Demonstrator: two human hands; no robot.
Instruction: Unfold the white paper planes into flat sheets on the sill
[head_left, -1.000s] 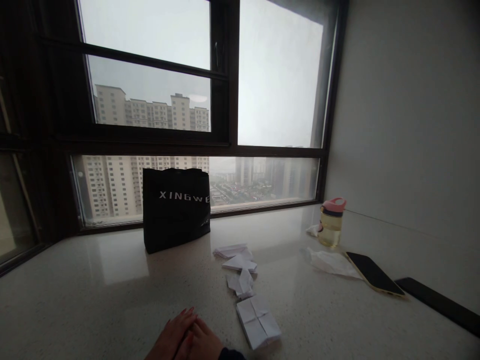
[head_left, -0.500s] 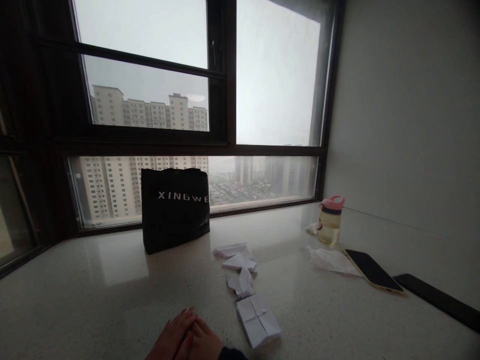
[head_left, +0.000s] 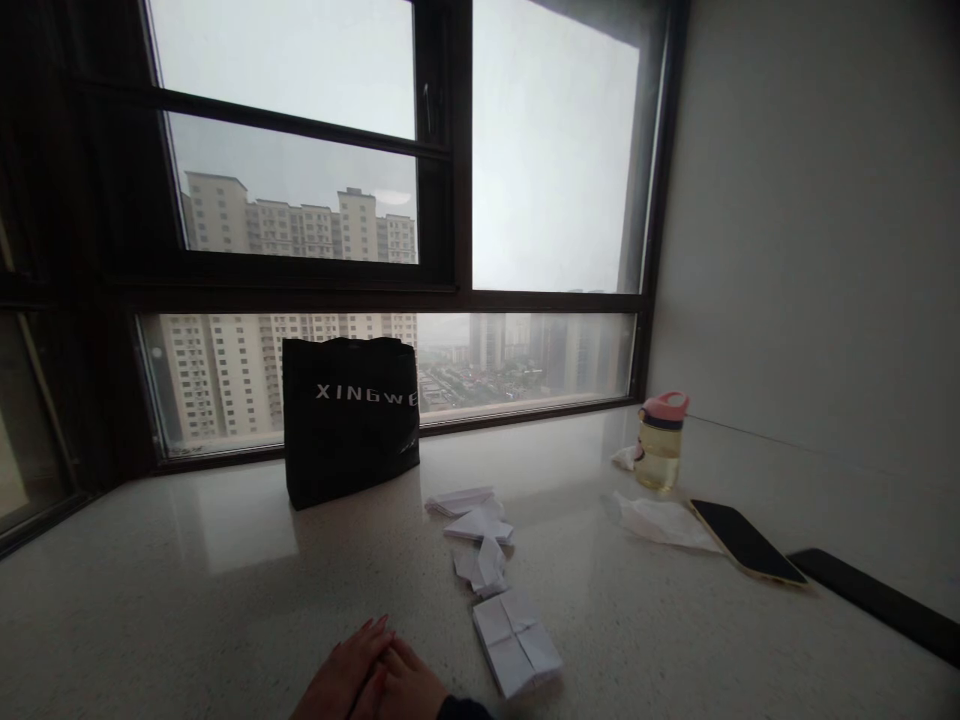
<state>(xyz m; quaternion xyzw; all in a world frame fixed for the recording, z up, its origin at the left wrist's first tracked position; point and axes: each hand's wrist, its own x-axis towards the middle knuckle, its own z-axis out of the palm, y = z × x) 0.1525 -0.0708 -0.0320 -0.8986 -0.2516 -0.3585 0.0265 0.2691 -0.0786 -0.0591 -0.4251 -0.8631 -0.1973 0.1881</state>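
My left hand (head_left: 343, 672) rests on the pale speckled counter (head_left: 202, 630) at the bottom edge, its fingers stretched out and their red nails showing. Against it lies my right hand (head_left: 409, 685), with a dark sleeve at the wrist; its fingers lie flat and touch the left ones. No object shows in either hand. Just right of my hands is a folded white paper square (head_left: 517, 640) with crossing creases. Behind it, in a line leading away, lie a twisted folded paper (head_left: 482, 567), a pointed folded paper (head_left: 480, 524) and a flatter folded paper (head_left: 463, 498).
A black bag (head_left: 352, 430) stands before the window (head_left: 555, 298). On the right are a bottle with a pink lid (head_left: 660, 445), a crumpled tissue (head_left: 667, 522), a phone (head_left: 746, 540) and a long black object (head_left: 874, 600). A plain wall (head_left: 810, 250) rises behind them.
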